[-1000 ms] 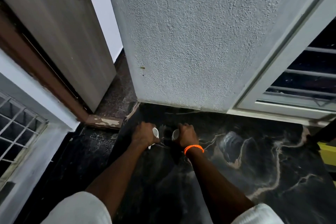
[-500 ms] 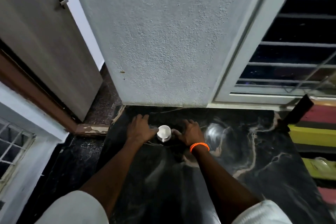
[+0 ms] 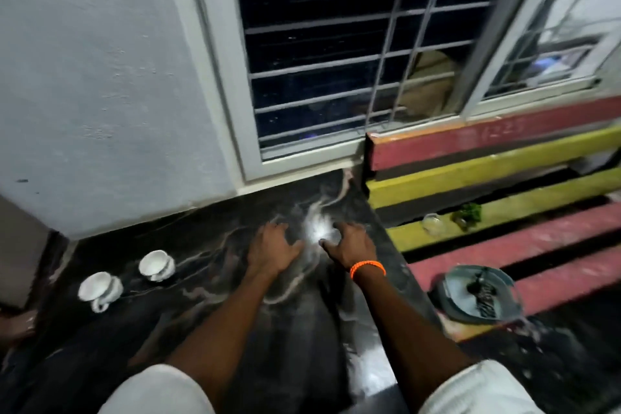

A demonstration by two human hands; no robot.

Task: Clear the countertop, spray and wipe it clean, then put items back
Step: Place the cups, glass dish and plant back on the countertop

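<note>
Head view: both cups (image 3: 157, 265) now released; hands (image 3: 273, 249) spread empty.

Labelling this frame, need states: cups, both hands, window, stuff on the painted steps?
left cup: on its side on the countertop
right cup: tilted, apart from the other
left hand: empty, fingers spread
right hand: empty, fingers spread
window: barred, dark
grey dish: on the pink step, something dark inside
</note>
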